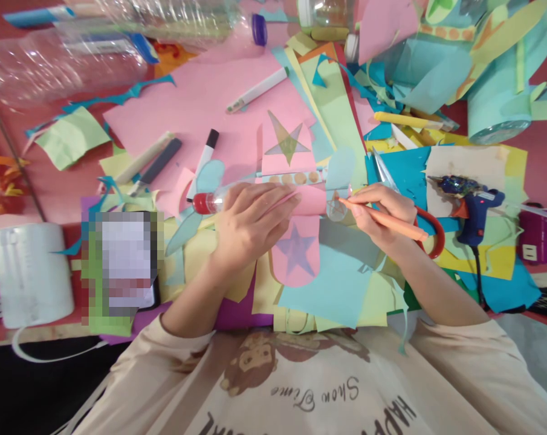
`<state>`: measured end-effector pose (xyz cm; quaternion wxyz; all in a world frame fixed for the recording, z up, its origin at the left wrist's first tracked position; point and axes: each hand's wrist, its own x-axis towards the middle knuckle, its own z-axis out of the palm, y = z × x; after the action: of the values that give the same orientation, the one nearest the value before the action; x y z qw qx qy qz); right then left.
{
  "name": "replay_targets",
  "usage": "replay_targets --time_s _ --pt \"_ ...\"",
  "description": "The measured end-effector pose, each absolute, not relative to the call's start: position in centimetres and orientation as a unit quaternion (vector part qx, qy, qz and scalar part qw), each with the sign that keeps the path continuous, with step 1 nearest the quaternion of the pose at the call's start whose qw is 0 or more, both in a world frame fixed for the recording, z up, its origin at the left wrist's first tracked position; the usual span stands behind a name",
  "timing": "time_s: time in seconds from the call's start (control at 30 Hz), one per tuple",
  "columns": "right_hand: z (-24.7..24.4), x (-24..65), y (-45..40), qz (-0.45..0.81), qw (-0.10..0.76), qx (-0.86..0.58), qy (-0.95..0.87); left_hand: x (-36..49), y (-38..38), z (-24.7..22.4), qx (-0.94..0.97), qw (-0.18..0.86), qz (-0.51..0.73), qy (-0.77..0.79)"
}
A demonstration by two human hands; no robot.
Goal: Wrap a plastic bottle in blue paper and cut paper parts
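Note:
A plastic bottle (216,200) with a red cap lies on its side before me, dressed as a paper airplane with pink wings and light blue tail pieces. My left hand (259,220) rests over its body, fingers together, pressing it down. One wing bears a green star (288,140), the other a bluish-purple star (295,251). In my right hand (382,211) is an orange marker (391,222), held like a pen. Its tip meets a small red-outlined star (336,204) on the bottle's base end. Red-handled scissors (436,235) lie partly hidden behind my right hand.
A blue hot glue gun (475,211) stands at right on paper scraps, its cord running down. At left are a phone (130,260) and a white box-shaped device (32,275). Clear bottles (64,66) line the back left. Markers (257,90) and coloured paper cover the table.

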<state>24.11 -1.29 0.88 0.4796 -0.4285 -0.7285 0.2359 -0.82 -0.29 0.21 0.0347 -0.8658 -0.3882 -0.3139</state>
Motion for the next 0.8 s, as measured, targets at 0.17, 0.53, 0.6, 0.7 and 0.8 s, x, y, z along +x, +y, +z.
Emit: replay_targets --time_s 0.17,0.53,0.6,0.7,0.8 --pt "0.99 24.06 -1.28 0.222 0.487 -0.424 -0.730 -0.70 -0.24 0.37 -0.865 0.045 -0.326 -0.378" --pt "0.86 24.21 -1.27 0.217 0.484 -0.437 -0.727 -0.70 -0.28 0.37 -0.864 0.033 -0.323 -0.385" --pt "0.93 24.22 -1.30 0.220 0.476 -0.441 -0.728 -0.71 -0.29 0.31 -0.862 0.034 -0.317 -0.394" --pt "0.91 24.28 -1.35 0.221 0.477 -0.441 -0.728 -0.72 -0.27 0.26 -0.861 0.047 -0.304 -0.404" --pt "0.75 24.40 -1.35 0.224 0.476 -0.444 -0.725 -0.72 -0.26 0.31 -0.864 0.058 -0.302 -0.397"
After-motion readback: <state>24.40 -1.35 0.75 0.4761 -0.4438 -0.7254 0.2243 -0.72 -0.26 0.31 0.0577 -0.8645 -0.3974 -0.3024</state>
